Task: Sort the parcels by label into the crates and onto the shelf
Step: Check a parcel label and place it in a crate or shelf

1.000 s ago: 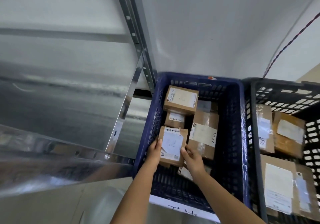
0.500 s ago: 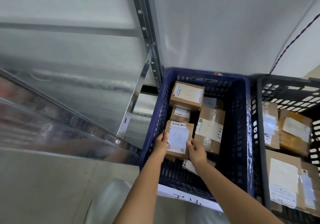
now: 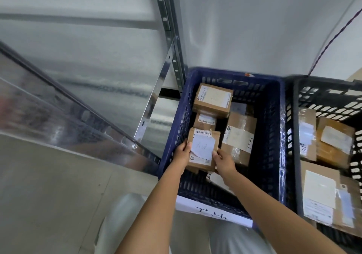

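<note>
Both hands, left point(image 3: 183, 151) and right point(image 3: 222, 160), still grip the parcel point(image 3: 202, 149), now lower inside the blue crate point(image 3: 274, 136); placement appears nearly complete, release pending.

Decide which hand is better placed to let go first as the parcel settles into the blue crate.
Probably the left hand: it sits squeezed against the blue crate wall. The right hand has open room beside the parcel.

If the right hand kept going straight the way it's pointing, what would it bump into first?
The right hand points up and away along the held parcel. Going straight on, it would probably meet the taped parcel lying just beyond it in the blue crate, though depth is hard to judge.
</note>
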`<state>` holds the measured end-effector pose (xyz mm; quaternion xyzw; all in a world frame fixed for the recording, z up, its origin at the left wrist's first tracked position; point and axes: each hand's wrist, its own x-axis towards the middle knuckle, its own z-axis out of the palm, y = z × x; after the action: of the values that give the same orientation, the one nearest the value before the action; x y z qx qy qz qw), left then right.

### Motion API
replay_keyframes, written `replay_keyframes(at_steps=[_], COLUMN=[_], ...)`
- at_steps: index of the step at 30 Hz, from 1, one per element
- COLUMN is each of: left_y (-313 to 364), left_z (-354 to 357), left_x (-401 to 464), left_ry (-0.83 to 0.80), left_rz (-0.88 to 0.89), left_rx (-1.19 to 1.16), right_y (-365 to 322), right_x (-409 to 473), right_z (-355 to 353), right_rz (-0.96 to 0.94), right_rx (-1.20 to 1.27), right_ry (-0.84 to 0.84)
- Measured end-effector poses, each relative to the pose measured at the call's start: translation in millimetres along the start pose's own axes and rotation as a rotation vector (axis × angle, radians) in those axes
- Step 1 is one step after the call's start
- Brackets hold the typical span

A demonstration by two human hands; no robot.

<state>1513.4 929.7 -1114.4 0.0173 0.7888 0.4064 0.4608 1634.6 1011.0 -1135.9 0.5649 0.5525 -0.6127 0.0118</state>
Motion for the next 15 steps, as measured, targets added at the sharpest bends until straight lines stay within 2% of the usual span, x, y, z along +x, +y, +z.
replay_keyframes(at_steps=[4, 7, 10, 12, 15], left_y=[9, 10, 10, 20, 39], left_z=[-2, -5, -6, -6, -11], left_x=[4, 1, -2, -15, -46], left_ry=[0.013, 0.004, 0.023, 0.019, 0.072], left_rz=[0.039, 0.027, 0.066, 0.142, 0.363], left_rx=[-0.008, 0.001, 0.002, -0.008, 0.103], right_y=[-15, -24, -29, -33, -42], right_x=[-1, -4, -14, -25, -42], right_z=[0, -8, -22, -31, -39], right_rz=[-0.036, 0.054, 0.0, -0.09, -0.231], right_rx=[-0.047, -0.062, -0.265, -0.443, -0.57], right_ry=[0.033, -0.052, -0.046, 0.018, 0.13])
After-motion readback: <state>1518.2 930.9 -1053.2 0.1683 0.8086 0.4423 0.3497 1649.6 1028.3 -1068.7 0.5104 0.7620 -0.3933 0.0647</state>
